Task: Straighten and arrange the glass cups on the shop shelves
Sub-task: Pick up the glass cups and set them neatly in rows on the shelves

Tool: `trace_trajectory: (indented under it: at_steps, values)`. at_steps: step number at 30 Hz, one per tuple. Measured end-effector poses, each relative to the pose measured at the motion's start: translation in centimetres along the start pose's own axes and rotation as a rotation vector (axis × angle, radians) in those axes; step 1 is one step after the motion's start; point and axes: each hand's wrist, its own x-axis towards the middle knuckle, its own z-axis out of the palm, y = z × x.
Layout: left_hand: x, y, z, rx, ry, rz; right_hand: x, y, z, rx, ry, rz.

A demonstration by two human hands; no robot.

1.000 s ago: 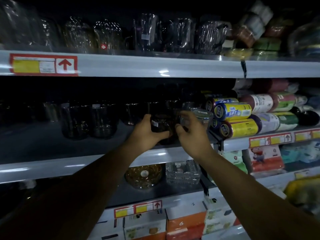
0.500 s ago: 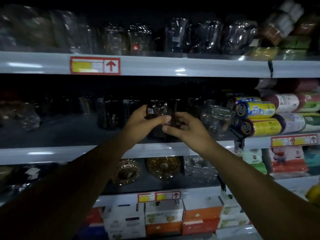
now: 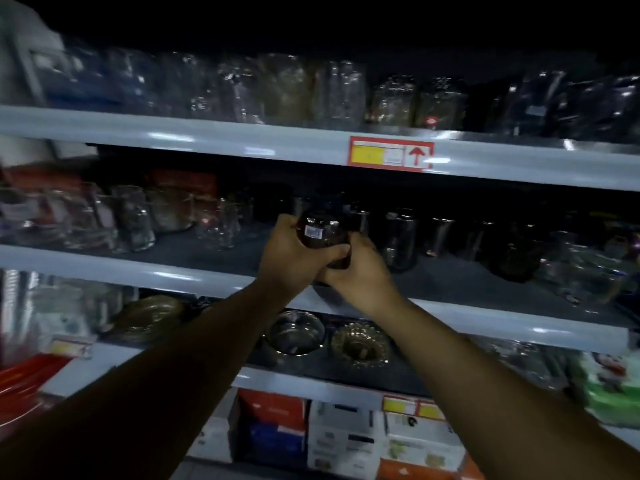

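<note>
The middle shelf [image 3: 138,268] has bare dark surface behind its pale front edge, at 9 o'clock from the hands. The left hand [image 3: 289,259] and right hand [image 3: 362,277] both grip a dark glass cup [image 3: 322,232] just above that edge. More dark cups [image 3: 400,237] stand close at 3 o'clock.

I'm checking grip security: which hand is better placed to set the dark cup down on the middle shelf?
Probably the left hand: it wraps the body of the dark cup, thumb across the front, while the right hand only holds its base from below.
</note>
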Motion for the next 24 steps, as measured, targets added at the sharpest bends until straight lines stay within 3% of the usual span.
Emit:
trace_trajectory:
  at_steps: [3,8,14,21,24]
  values:
    - [1.0,-2.0,-2.6,0.039,0.044,0.028,1.7,-0.5,3.5,0.019,0.014,0.023]
    - [3.5,-4.7,-6.7,-0.054,-0.135,-0.015,4.5,-0.8,7.5,0.104,-0.025,0.027]
    - [6.1,-6.8,-9.0,-0.036,0.039,-0.114,8.7,-1.4,11.2,0.127,-0.075,0.084]
    - [8.6,-9.0,-10.5,-0.065,-0.011,-0.2,11.2,-0.9,13.2,0.092,-0.074,0.133]
    - [8.4,-8.6,-10.7,-0.193,0.042,-0.195,9.8,-1.6,11.5,0.269,-0.057,0.198]
